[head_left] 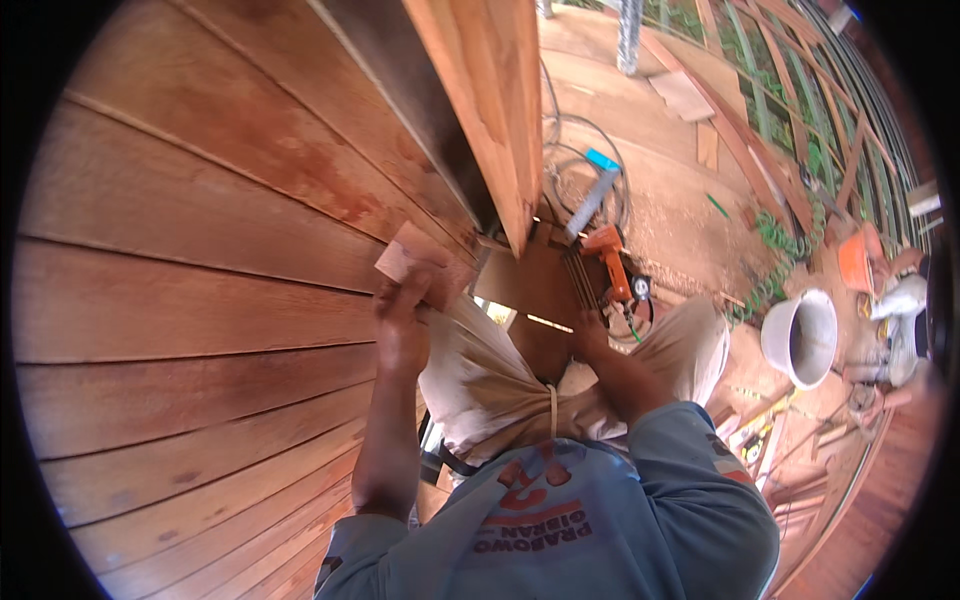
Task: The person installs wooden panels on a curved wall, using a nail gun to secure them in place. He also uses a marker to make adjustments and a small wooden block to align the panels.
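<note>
Wooden wall planks (200, 230) look mostly fitted; left hand (402, 325) grips a small wood offcut (405, 250) against them. Right hand (590, 335) hangs low, its grip unclear; fitting seems unfinished.

Reddish-brown timber boards (200, 250) run in long courses across the left, meeting a projecting wooden post (490, 90) at the top. On the dusty ground (670, 210) beyond lie an orange power drill (610, 262), a hand saw with a blue handle (592, 195) and loops of dark cable (580, 150). A green coiled hose (775, 260) trails towards a grey bucket (800, 338), with an orange container (856, 262) near the right edge and offcuts of wood (707, 145) scattered about
</note>
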The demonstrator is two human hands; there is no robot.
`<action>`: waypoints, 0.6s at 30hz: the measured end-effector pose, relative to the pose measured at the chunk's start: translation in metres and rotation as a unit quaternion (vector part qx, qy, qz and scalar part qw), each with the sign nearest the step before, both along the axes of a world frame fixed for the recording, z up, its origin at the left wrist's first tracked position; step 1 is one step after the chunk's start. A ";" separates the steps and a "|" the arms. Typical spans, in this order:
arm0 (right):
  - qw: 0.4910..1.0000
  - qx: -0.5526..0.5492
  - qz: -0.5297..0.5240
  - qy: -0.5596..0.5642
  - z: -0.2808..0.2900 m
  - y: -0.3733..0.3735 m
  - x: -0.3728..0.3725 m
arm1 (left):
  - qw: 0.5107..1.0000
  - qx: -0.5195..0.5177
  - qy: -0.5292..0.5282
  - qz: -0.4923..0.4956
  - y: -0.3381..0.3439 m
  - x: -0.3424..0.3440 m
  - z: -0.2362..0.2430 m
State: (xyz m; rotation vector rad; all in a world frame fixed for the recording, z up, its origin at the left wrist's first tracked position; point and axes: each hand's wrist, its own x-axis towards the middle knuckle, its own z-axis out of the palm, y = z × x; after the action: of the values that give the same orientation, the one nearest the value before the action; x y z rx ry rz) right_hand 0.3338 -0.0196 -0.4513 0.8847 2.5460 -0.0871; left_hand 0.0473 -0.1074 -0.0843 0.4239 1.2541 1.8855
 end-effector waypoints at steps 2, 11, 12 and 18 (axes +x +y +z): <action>0.994 -0.030 0.071 -0.081 0.001 0.001 -0.001 | 1.000 0.023 0.001 -0.013 0.006 0.001 0.011; 0.961 -0.259 0.071 -0.069 -0.023 0.014 0.008 | 0.988 0.146 -0.030 -0.047 0.039 0.009 0.056; 0.959 -0.212 0.185 -0.042 -0.024 0.015 0.015 | 0.988 0.143 -0.029 -0.045 0.041 0.009 0.059; 0.919 -0.191 0.342 -0.053 0.004 0.008 0.017 | 0.988 0.140 -0.012 -0.060 0.046 0.006 0.063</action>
State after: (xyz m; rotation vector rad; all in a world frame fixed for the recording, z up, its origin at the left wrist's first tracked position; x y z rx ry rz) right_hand 0.3511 -0.0117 -0.4477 -0.1602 2.4592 -0.2951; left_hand 0.0534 -0.0614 -0.0215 0.6099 0.9287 1.9614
